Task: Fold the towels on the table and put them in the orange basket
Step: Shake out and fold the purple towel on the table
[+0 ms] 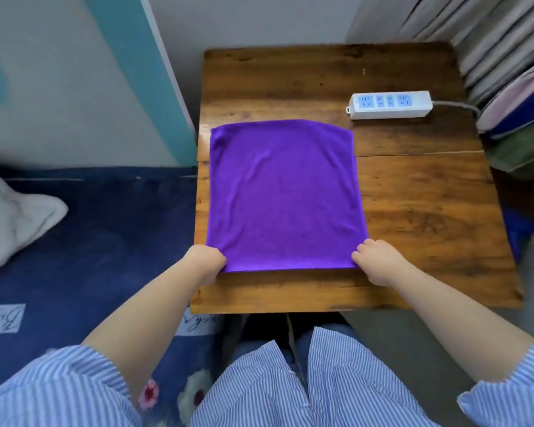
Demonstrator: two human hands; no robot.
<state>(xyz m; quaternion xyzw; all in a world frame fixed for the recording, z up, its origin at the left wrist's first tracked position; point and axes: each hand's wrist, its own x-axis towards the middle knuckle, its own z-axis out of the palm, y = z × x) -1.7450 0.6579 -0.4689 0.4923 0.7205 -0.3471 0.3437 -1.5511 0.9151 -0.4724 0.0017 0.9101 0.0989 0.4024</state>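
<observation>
Wooden counter (413,211) against the wall, beside a bed with a dark blue cover (90,241) on the left. Purple towel (284,195) spread flat on the counter's left half, near edge close to the front rim. White power strip (390,104) beyond the towel's far right corner, apart from it. Left hand (205,261) at the near left corner of the towel, fingers curled around the cloth edge. Right hand (378,260) at the near right corner, fingers pinched on the hem.
</observation>
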